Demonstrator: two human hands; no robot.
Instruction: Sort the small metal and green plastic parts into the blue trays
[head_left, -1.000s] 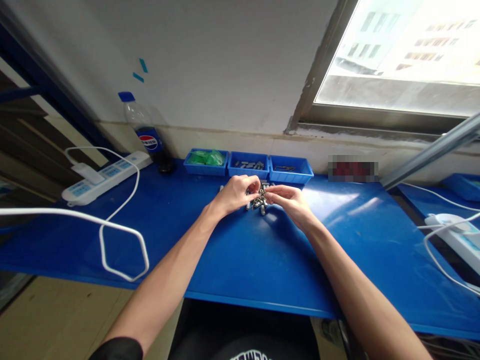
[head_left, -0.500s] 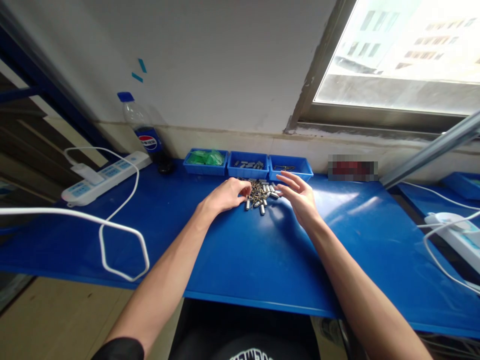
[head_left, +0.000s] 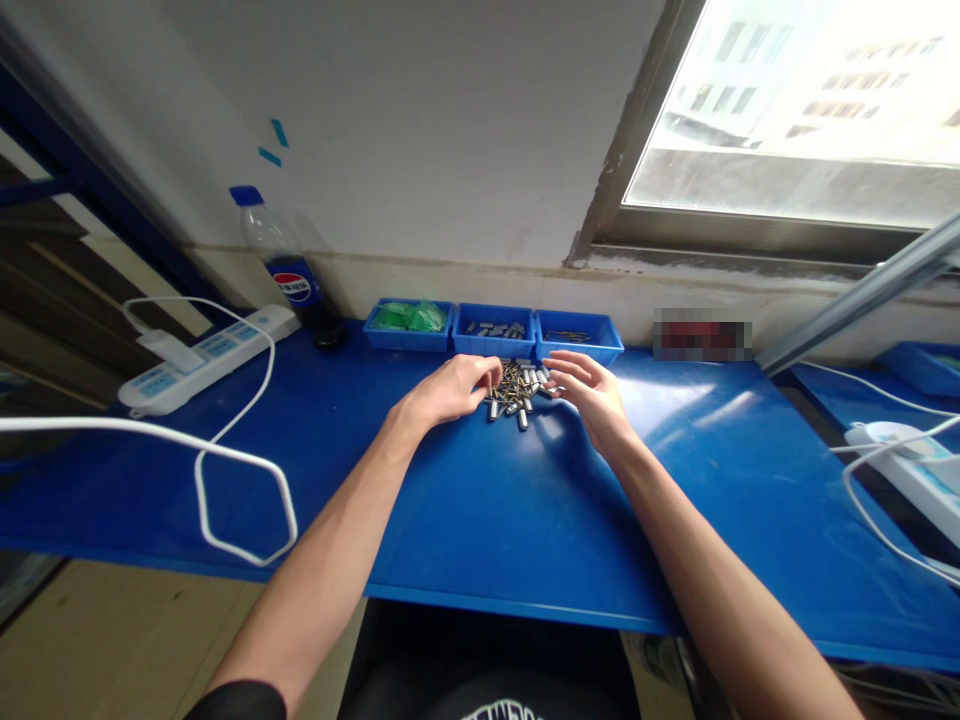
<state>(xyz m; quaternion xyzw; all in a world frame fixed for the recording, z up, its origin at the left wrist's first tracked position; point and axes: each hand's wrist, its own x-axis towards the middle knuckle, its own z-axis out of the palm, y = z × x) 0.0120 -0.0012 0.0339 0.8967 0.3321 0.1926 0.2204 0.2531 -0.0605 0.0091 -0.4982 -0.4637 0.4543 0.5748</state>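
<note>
Hands either side of small metal parts pile

L hand (head_left: 456, 388) at pile's left edge, fingers curled w/ thumb near them; can't tell if it's got hold of a pc. R hand (head_left: 589, 395) part open, fingers spread, at right edge; can't tell if fingertips touch any pcs. Metal parts pile (head_left: 516, 382), silver & brass-coloured pcs, lies on blue table (head_left: 517, 520) btwn hands, just in front of mid bin (head_left: 491, 346). L bin (head_left: 409, 343) has green pkts, mid one grey pcs, R bin (head_left: 581, 353) thin dark pcs
</note>
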